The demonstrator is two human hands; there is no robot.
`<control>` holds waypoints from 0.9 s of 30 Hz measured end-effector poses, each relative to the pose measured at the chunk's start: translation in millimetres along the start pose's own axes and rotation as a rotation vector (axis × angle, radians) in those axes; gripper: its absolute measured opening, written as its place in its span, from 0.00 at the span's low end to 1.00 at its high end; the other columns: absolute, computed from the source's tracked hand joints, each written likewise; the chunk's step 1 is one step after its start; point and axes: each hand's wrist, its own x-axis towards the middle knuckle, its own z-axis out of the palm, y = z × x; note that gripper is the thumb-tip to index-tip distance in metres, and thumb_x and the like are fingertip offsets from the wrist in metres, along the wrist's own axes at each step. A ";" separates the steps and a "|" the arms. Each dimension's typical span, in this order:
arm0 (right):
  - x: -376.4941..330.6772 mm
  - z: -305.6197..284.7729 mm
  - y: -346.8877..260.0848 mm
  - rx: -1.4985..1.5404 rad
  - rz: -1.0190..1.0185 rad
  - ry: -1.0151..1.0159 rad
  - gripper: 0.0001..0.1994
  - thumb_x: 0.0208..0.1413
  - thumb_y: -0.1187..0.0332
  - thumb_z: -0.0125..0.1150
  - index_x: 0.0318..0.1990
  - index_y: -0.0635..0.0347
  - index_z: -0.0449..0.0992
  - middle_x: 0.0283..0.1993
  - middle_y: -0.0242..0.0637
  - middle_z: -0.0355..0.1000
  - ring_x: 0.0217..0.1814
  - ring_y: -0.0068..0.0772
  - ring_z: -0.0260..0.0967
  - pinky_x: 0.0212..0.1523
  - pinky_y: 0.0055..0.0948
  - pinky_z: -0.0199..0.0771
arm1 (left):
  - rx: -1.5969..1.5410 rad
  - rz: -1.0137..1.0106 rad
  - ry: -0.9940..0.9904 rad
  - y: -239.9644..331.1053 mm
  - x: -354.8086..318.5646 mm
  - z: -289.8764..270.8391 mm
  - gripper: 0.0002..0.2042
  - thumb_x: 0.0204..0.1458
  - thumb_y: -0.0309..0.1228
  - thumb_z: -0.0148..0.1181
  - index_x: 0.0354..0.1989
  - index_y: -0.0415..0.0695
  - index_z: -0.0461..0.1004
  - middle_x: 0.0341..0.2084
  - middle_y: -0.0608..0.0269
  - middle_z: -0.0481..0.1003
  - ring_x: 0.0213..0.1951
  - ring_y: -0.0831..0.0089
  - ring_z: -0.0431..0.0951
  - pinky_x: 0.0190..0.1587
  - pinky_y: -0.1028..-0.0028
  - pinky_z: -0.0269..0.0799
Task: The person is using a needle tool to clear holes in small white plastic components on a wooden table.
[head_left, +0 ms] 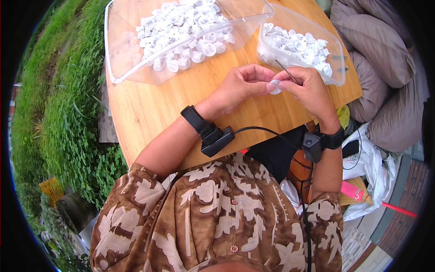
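Note:
A small white round plastic piece (275, 87) is pinched over the table between both hands. My left hand (244, 86) is closed, its thumb and index finger gripping the piece from the left side. From the right, my right hand (310, 88) is closed too, with its thumb tip against the piece. A thin dark metal rod (285, 70) sticks out of the right fingers toward the upper left; its other end is hidden in the hand. Just beyond the right hand stands the smaller clear plastic bin (339, 50), holding many white plastic pieces (297, 43).
A larger clear bin (110, 50) with many white round pieces (183, 34) sits at the far left of the wooden table (149, 109). A black cable (267, 130) links the wrist devices. Grey-brown padded fabric (371, 45) and a white plastic bag (376, 174) lie to the right.

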 end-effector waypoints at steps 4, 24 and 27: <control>0.6 10.9 0.1 0.127 -0.013 0.126 0.08 0.53 0.76 0.59 0.40 0.68 0.76 0.32 0.31 0.75 0.32 0.14 0.68 0.30 0.16 0.66 | -0.088 -0.005 0.033 -1.9 -0.3 -1.9 0.15 0.52 0.25 0.61 0.47 0.40 0.70 0.42 0.63 0.74 0.45 0.75 0.74 0.49 0.74 0.71; -23.2 61.5 16.1 -0.102 -0.192 0.575 0.17 0.55 0.80 0.50 0.51 0.54 0.75 0.27 0.35 0.73 0.20 0.22 0.67 0.22 0.23 0.66 | -0.143 0.060 0.127 -10.2 4.1 -7.0 0.12 0.53 0.25 0.59 0.46 0.39 0.71 0.43 0.62 0.74 0.47 0.74 0.75 0.51 0.73 0.73; -22.9 63.1 15.3 -0.072 -0.176 0.607 0.18 0.52 0.83 0.51 0.48 0.55 0.77 0.27 0.35 0.74 0.20 0.23 0.68 0.22 0.24 0.67 | -0.135 0.038 0.122 -8.0 3.6 -6.0 0.12 0.54 0.25 0.58 0.47 0.38 0.71 0.44 0.61 0.74 0.47 0.74 0.74 0.51 0.73 0.73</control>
